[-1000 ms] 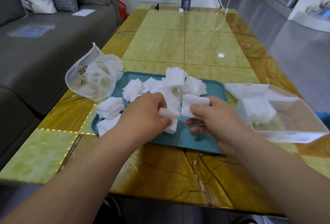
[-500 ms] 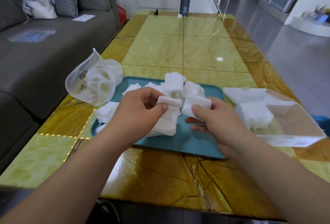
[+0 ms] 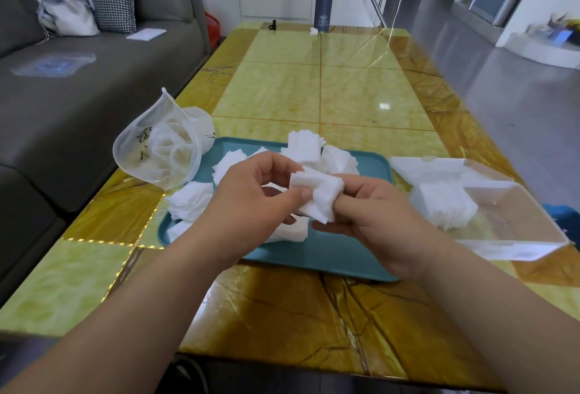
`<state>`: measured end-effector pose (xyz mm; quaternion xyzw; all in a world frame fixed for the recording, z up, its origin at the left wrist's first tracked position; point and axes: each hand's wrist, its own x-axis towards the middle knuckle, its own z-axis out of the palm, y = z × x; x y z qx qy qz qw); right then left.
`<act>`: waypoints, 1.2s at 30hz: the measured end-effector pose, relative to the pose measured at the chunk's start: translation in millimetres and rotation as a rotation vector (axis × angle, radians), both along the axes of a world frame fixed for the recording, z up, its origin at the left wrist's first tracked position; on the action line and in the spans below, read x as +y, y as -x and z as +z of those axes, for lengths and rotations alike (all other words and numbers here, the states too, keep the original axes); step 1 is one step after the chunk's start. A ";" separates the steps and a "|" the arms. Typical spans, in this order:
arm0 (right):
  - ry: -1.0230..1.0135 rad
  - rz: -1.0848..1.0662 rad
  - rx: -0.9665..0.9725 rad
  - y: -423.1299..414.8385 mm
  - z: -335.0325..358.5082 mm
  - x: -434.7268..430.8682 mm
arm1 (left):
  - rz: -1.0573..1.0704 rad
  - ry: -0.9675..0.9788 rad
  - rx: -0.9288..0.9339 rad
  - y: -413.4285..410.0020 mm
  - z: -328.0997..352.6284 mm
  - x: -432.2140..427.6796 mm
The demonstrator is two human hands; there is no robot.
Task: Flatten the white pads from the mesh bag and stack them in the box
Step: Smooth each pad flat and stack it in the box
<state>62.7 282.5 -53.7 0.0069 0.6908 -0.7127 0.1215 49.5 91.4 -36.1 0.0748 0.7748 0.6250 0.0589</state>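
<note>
Left hand: I see my left hand (image 3: 251, 202) above the middle of the tray (image 3: 345, 255), its thumb and fingers pinching the left edge of a pad (image 3: 317, 196).
Right hand: my right hand (image 3: 373, 214) grips the same pad from the right, fingers curled round it.
Pad: held between both hands, lifted off the tray.
Loose pads (image 3: 307, 149): crumpled in a heap on the tray's far and left parts.
Mesh bag (image 3: 160, 149): at the tray's far left corner, white pads inside.
Box (image 3: 514, 214): clear, just right of the tray, with a stack (image 3: 442, 205) of pads at the end nearest the tray.
Bottle (image 3: 324, 0): upright, well beyond the tray.
</note>
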 end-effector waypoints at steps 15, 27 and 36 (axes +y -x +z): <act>-0.082 0.050 0.086 -5.9 -0.3 8.4 | 0.063 0.212 0.096 4.5 -15.7 6.1; -0.548 -0.160 0.079 -23.5 -36.1 28.6 | -0.115 0.614 0.126 -10.6 -45.8 42.9; -0.376 -0.220 -0.061 -28.4 -39.6 8.8 | -0.135 0.600 0.119 -10.5 -48.8 44.2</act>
